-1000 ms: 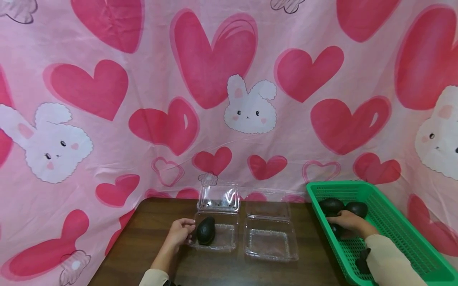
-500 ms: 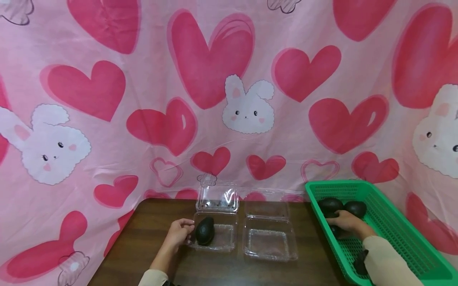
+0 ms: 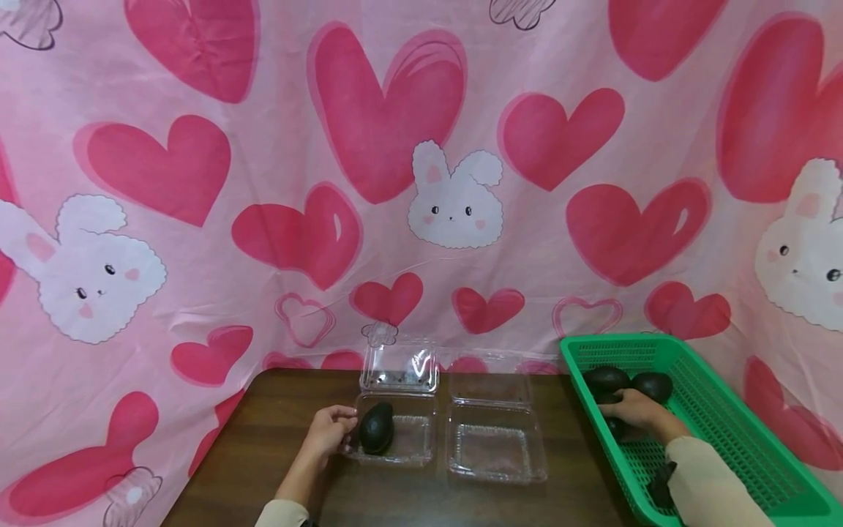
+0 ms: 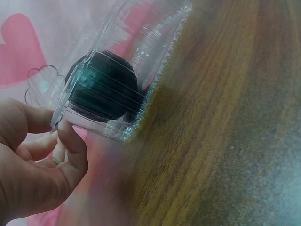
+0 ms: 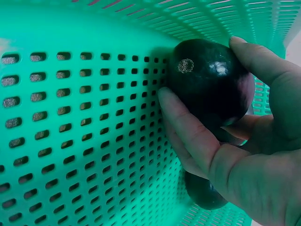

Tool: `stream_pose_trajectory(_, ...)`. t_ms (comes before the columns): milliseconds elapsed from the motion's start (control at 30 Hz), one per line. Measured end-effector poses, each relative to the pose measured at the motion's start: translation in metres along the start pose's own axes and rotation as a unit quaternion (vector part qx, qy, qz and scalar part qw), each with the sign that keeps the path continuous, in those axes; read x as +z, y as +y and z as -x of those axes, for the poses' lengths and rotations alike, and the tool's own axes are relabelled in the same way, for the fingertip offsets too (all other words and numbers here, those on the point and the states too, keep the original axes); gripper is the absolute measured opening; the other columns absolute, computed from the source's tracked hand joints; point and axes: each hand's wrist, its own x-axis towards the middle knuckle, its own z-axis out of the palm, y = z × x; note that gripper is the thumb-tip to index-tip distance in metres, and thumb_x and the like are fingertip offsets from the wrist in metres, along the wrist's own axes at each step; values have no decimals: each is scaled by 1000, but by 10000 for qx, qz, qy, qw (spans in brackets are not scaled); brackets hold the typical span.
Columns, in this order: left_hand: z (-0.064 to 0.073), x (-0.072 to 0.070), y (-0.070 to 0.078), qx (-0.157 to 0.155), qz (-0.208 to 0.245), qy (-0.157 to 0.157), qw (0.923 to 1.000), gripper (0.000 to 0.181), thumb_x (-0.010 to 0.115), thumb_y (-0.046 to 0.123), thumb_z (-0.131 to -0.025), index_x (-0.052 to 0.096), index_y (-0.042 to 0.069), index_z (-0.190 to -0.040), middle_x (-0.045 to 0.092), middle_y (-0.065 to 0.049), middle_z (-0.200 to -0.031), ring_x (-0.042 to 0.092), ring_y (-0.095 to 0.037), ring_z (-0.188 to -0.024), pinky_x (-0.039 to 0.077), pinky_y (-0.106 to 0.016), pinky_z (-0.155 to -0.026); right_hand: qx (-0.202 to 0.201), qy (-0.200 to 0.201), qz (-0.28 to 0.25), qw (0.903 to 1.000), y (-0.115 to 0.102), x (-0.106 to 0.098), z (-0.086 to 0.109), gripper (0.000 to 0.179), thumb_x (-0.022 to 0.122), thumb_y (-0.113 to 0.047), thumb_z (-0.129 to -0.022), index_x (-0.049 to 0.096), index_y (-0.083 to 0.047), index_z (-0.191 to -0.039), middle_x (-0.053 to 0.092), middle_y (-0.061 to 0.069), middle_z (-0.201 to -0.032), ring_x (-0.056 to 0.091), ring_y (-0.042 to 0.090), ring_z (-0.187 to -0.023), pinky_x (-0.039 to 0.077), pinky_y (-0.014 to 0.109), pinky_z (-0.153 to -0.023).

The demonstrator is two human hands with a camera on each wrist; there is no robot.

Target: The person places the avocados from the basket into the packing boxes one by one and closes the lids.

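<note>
Wood table (image 3: 263,439) under both hands, pink heart-and-rabbit cloth (image 3: 276,146) hanging beyond them. Second clamshell (image 3: 497,443), clear, sits between the hands, nearer the left one, with its lid (image 3: 490,382) up on the far side. Green basket (image 3: 734,424) is around the right hand; its perforated side wall stands between that hand and both clamshells, and the fingers are right up close to it in the right wrist view. Beyond the right hand, inside the basket, two dark avocados: rear avocado (image 3: 607,379) and side avocado (image 3: 652,386), side by side. Right wrist view also shows a lower avocado (image 5: 204,190) under the fingers, partly covered by the hand; can't tell how it matches the head view. Black item (image 3: 661,484) at the right cuff, partly hidden by the sleeve. Left hand (image 3: 331,430): thumb and fingers pinch the outer edge of the near clamshell (image 3: 419,437), which extends to the right of that hand, lid open at the back. Boxed avocado (image 3: 377,428) lies in it, just right of the left fingertips, clear wall in between. Right hand (image 3: 637,410): gripping held avocado (image 5: 207,82), thumb on one side, fingers wrapped on the other.
</note>
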Motion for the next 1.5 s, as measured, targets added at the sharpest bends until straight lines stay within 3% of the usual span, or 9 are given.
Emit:
stream_pose_trajectory(267,-1,-1,0,-24,-18,-7,10000,21,62,1,-98,62,-11,-115,58,-8,-80,51,-17,-61,50,-27,-49,12,-9,-135,9999,3,1,-1,89,67,-30,-100,16,30,-143,30,51,-141,65,41,-108,63,51,-82)
stream_pose_trajectory(600,-3,0,-2,-5,7,7,10000,22,62,1,-98,62,-13,-116,59,-9,-81,50,-17,-60,50,-27,-48,-25,-99,-267,9996,-3,-2,3,92,65,-29,-101,10,32,-144,19,54,-146,56,54,-119,62,53,-85)
stream_pose_trajectory(767,-3,0,-2,49,16,25,10000,22,62,0,-98,61,-14,-116,59,-9,-79,49,-18,-59,49,-27,-48,4,-90,-323,9994,-3,-2,3,90,65,-28,-101,11,31,-143,20,53,-145,58,51,-118,63,52,-85)
stream_pose_trajectory(967,-1,1,-1,46,68,-9,10000,20,61,-1,-98,62,-13,-114,58,-7,-77,49,-16,-59,49,-26,-47,9,12,-396,9992,-1,-4,3,84,63,-27,-102,16,28,-145,33,50,-140,63,44,-111,63,53,-83)
stream_pose_trajectory(1133,2,2,0,26,103,-6,9999,19,60,-3,-97,62,-12,-113,55,-5,-74,48,-15,-57,48,-24,-47,71,-76,-568,9983,-1,-7,5,88,62,-30,-103,11,28,-146,34,49,-139,64,41,-111,62,53,-85)
stream_pose_trajectory(1400,2,2,0,19,87,4,10000,19,60,-3,-97,62,-12,-113,54,-5,-72,48,-15,-56,48,-25,-47,-1,-135,-485,9987,-8,-16,13,95,59,-35,-105,4,29,-146,22,51,-147,49,57,-127,60,56,-91)
stream_pose_trajectory(1500,2,2,1,24,79,7,10000,19,60,-3,-96,62,-13,-113,54,-5,-72,48,-15,-56,48,-25,-47,-25,-102,-558,9984,-12,-17,15,96,61,-36,-104,4,28,-147,23,51,-146,54,54,-123,61,56,-89)
